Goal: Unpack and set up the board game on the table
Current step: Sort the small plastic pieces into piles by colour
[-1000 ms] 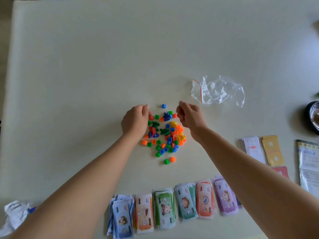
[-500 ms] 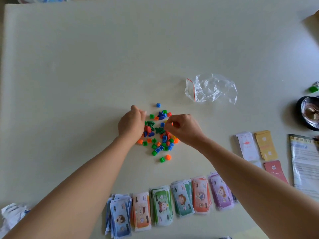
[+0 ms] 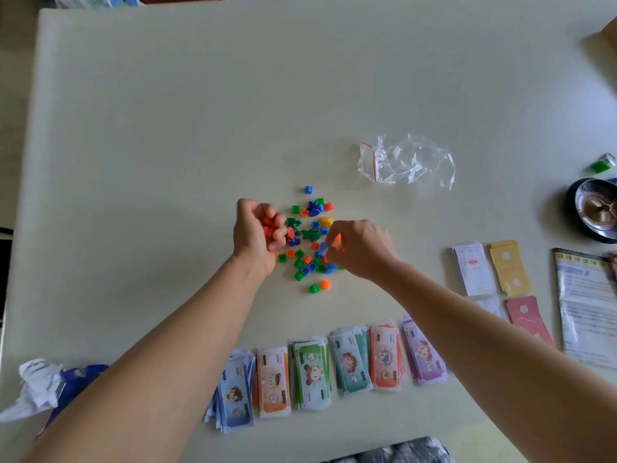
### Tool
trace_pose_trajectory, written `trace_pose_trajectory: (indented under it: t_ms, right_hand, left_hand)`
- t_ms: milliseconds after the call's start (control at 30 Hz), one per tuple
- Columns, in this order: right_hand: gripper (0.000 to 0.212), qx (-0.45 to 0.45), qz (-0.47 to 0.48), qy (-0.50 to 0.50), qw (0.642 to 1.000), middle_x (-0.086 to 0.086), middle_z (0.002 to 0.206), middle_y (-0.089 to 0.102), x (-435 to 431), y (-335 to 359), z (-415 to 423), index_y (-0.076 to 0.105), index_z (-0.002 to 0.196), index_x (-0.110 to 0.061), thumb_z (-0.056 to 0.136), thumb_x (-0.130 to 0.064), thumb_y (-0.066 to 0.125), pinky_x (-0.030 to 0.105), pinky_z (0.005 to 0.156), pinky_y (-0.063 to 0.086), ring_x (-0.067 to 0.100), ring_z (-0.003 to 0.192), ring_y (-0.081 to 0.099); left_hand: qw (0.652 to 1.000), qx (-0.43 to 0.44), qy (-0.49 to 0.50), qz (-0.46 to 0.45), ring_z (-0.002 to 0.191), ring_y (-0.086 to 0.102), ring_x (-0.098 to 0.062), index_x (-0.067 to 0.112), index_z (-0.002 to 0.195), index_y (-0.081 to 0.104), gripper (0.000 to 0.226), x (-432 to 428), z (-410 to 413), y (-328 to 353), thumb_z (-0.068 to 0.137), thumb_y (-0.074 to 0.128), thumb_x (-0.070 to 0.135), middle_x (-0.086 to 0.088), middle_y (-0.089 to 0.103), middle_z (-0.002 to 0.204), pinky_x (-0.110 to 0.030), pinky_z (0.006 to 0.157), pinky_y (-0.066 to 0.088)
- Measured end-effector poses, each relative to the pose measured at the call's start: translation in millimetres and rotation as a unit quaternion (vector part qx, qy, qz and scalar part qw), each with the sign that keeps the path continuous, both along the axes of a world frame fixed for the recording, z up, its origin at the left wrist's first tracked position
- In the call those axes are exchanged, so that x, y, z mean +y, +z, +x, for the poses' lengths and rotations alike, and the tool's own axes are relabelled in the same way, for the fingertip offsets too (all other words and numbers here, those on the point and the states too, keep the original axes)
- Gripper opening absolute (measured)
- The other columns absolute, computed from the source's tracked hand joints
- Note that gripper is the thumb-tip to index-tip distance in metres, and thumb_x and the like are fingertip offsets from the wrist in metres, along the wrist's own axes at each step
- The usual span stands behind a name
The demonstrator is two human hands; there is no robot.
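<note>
- In the middle of the tabletop (image 3: 167, 128) sits the loose pile of little plastic pieces (image 3: 309, 262). Green, blue, orange and red are all mixed up, and the empty plastic bag (image 3: 405, 162) is off to the far right of it.
- Left hand (image 3: 257, 232) is at the pile's left edge, grip curled round a clutch of red-orange pieces (image 3: 272, 227).
- Right hand (image 3: 359, 248) is on the pile's right side, grip pinched on one orange piece (image 3: 338, 238). Can't tell if it's clear of the heap yet.
- Looks like sorting by colour to me. I'd pass that orange one across into the left hand and keep the cupped hand low over the tabletop so nothing bounces off.
- Pick from the edges of the pile rather than digging in. Otherwise the small ones scatter toward the banknote stacks (image 3: 334, 365) on the near side.
- Once the left grip is full, tip it out on a bare spot well apart from the pile.
</note>
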State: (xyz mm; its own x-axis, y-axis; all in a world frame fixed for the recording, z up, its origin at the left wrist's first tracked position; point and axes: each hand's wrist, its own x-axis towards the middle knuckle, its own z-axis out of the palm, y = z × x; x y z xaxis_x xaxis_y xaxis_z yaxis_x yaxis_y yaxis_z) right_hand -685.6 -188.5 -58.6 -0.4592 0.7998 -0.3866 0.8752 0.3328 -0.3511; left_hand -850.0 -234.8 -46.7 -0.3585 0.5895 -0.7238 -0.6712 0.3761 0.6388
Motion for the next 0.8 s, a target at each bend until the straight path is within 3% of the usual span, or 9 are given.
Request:
trace_pose_trajectory:
  t_ms: [67, 167, 233, 333, 433, 500, 600, 700, 800]
  right_hand:
    - [0.012, -0.004, 0.006, 0.01, 1.0, -0.002, 0.082, 0.066, -6.2, -2.1, 0.3, 0.064, 0.089, -0.028, 0.079, -0.034, 0.064, 0.025, 0.06, 0.039, 0.023, 0.078, 0.062]
    - [0.019, -0.029, 0.016, 0.008, 0.999, -0.001, 0.086, 0.065, -13.7, -6.5, 4.9, 0.066, 0.091, -0.026, 0.08, -0.042, 0.064, 0.026, 0.062, 0.039, 0.023, 0.08, 0.062]
    - [0.02, -0.034, 0.021, 0.006, 0.999, 0.0, 0.089, 0.065, -16.2, -9.0, 5.4, 0.066, 0.093, -0.028, 0.082, -0.044, 0.063, 0.027, 0.063, 0.038, 0.024, 0.082, 0.062]
    - [0.017, -0.031, 0.013, 0.007, 0.999, 0.0, 0.089, 0.063, -16.6, -10.4, 2.4, 0.067, 0.095, -0.029, 0.086, -0.042, 0.06, 0.026, 0.063, 0.036, 0.022, 0.078, 0.058]
    - [0.009, 0.022, -0.025, -0.06, 0.998, -0.006, 0.076, 0.06, -11.4, -12.0, 10.0, 0.068, 0.085, -0.029, 0.082, -0.037, 0.064, 0.025, 0.058, 0.036, 0.018, 0.069, 0.055]
    - [0.003, 0.13, -0.075, -0.154, 0.977, -0.008, 0.065, 0.056, -4.5, -10.3, 18.2, 0.066, 0.079, -0.026, 0.08, -0.028, 0.064, 0.024, 0.055, 0.037, 0.013, 0.062, 0.053]
    - [0.018, 0.297, -0.181, -0.305, 0.887, -0.004, 0.059, 0.048, 6.4, 0.0, 29.0, 0.056, 0.07, -0.016, 0.088, -0.015, 0.05, 0.022, 0.05, 0.032, 0.01, 0.054, 0.04]
    - [0.023, 0.38, -0.287, -0.407, 0.78, 0.0, 0.057, 0.042, 14.8, 6.8, 36.2, 0.045, 0.066, -0.016, 0.085, -0.016, 0.033, 0.024, 0.048, 0.025, 0.014, 0.053, 0.032]
    - [0.027, 0.408, -0.326, -0.43, 0.737, 0.002, 0.056, 0.049, 17.7, 6.2, 37.0, 0.047, 0.062, -0.013, 0.083, -0.018, 0.029, 0.023, 0.046, 0.028, 0.015, 0.051, 0.039]
  left_hand:
    - [0.98, 0.155, -0.114, -0.039, 0.038, 0.03, -0.01, 0.016, 0.055, 0.046, 0.033, -3.8, 6.5, -2.5, 0.088, 0.044, 0.021, 0.008, 0.039, 0.041, -0.018, 0.039, 0.023]
    - [0.846, 0.433, -0.308, -0.052, 0.053, 0.05, -0.01, 0.018, 0.067, 0.069, 0.026, -11.5, 14.5, -12.2, 0.087, 0.061, 0.032, 0.009, 0.054, 0.051, -0.025, 0.056, 0.039]
    - [0.769, 0.515, -0.369, -0.082, 0.068, 0.056, -0.014, 0.022, 0.08, 0.072, 0.018, -13.8, 21.6, -13.9, 0.083, 0.068, 0.04, 0.009, 0.059, 0.066, -0.024, 0.062, 0.038]
    - [0.698, 0.574, -0.41, -0.123, 0.081, 0.062, -0.018, 0.025, 0.086, 0.07, 0.022, -13.5, 30.5, -17.1, 0.081, 0.07, 0.047, 0.006, 0.067, 0.08, -0.024, 0.064, 0.037]
    - [0.678, 0.597, -0.408, -0.134, 0.091, 0.065, -0.021, 0.024, 0.091, 0.069, 0.023, -10.9, 35.2, -22.5, 0.082, 0.07, 0.045, 0.003, 0.07, 0.092, -0.025, 0.066, 0.037]
    - [0.678, 0.596, -0.408, -0.136, 0.09, 0.065, -0.021, 0.024, 0.09, 0.069, 0.02, -8.9, 34.9, -24.1, 0.083, 0.07, 0.043, 0.002, 0.07, 0.091, -0.025, 0.065, 0.036]
    - [0.684, 0.59, -0.406, -0.141, 0.088, 0.066, -0.022, 0.022, 0.087, 0.07, 0.015, -5.4, 37.3, -23.8, 0.085, 0.068, 0.037, 0.001, 0.072, 0.089, -0.025, 0.063, 0.038]
    - [0.678, 0.6, -0.396, -0.153, 0.087, 0.067, -0.023, 0.019, 0.082, 0.072, 0.025, -2.7, 42.9, -21.9, 0.084, 0.066, 0.044, 0.0, 0.073, 0.087, -0.025, 0.062, 0.04]
    - [0.662, 0.618, -0.393, -0.162, 0.084, 0.067, -0.021, 0.021, 0.085, 0.073, 0.042, -0.2, 46.4, -24.1, 0.08, 0.064, 0.062, 0.001, 0.072, 0.087, -0.026, 0.059, 0.039]
